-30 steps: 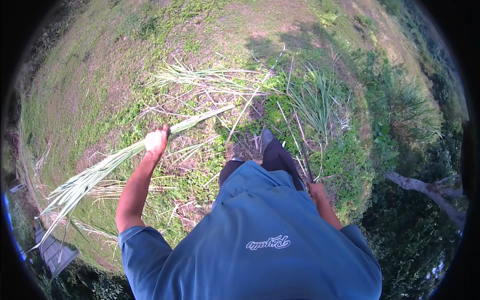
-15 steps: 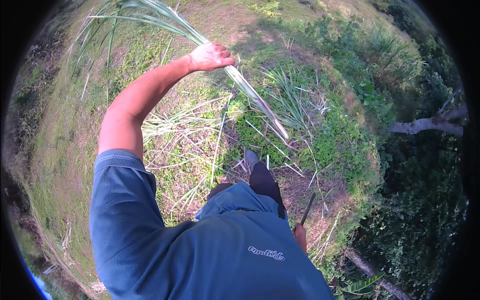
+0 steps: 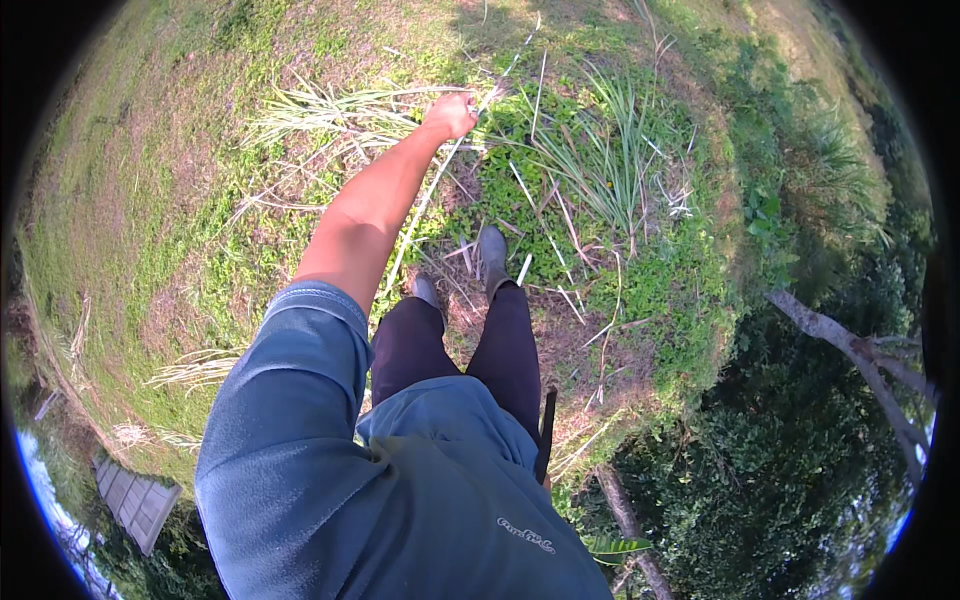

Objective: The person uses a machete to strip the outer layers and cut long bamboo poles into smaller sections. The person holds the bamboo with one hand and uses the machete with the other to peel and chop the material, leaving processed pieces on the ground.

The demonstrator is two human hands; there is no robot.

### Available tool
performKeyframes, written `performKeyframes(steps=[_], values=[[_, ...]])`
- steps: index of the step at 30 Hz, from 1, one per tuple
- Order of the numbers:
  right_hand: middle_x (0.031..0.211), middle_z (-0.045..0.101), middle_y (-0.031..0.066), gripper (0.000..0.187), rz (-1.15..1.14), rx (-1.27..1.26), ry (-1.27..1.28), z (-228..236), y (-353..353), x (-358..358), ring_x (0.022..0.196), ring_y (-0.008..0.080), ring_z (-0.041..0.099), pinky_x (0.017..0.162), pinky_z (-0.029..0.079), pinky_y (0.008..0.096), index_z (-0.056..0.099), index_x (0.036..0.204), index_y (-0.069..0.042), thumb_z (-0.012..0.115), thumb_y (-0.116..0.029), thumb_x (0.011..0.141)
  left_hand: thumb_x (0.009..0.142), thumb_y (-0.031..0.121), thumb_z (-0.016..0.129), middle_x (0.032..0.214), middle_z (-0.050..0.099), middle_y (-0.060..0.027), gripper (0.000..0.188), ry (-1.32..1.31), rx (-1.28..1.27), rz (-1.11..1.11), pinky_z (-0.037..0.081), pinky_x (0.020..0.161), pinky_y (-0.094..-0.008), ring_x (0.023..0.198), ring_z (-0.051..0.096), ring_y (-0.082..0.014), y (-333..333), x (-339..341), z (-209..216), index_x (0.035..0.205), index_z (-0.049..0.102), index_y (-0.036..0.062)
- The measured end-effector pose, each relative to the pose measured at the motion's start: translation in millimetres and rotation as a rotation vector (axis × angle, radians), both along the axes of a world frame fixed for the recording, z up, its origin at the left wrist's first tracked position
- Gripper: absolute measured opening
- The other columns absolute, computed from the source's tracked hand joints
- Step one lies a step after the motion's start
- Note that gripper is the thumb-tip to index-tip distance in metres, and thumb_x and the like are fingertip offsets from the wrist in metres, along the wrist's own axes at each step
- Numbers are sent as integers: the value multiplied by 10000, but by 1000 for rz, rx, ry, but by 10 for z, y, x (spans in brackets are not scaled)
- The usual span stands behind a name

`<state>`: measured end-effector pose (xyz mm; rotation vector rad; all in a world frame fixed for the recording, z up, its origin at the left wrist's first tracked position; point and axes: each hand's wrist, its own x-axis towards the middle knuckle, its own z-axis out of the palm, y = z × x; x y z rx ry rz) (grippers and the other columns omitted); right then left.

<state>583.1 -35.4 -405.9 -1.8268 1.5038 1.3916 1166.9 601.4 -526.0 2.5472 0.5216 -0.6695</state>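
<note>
My left hand (image 3: 452,116) reaches far forward, its fingers closed in a fist. What lies inside the fist, if anything, I cannot make out. Beside the fist runs a long thin pale stalk (image 3: 424,200); whether the hand touches it is unclear. To the left of the hand, a loose pile of long cut grass leaves (image 3: 335,118) lies on the ground. A clump of long green blades (image 3: 612,150) is to its right. My right hand is hidden by my body; a dark, narrow blade-like tool (image 3: 546,435) shows at my right side.
My boots (image 3: 492,255) stand among low green plants and scattered dry stalks (image 3: 540,205). Dense dark bushes (image 3: 800,450) and a bare tree trunk (image 3: 840,340) border the right. A log (image 3: 632,530) lies at lower right. Another cut-leaf bunch (image 3: 200,368) is on the left.
The bunch of long leaves held up in my left hand is no longer seen there. That arm has straightened and come lower. My right hand has gone out of sight behind my body.
</note>
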Motion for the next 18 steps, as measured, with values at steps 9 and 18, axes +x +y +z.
performKeyframes(steps=[9,18], values=[[533,525,56,223,410,-256,-168,371,401,2378,419,162,517,395,424,310,553,710,-33,559,-231,812,782,394,662,1114,625,-282,859,649,-293,677,499,889,-400,1063,629,-310,397,-4597,-2560,1362,317,-136],[528,492,29,222,585,-55,-423,381,1924,2721,429,133,488,411,403,291,508,647,-53,555,-199,808,999,317,406,737,592,-53,341,76,-670,938,446,510,-282,585,549,-111,-221,-4728,-2172,1032,569,19]])
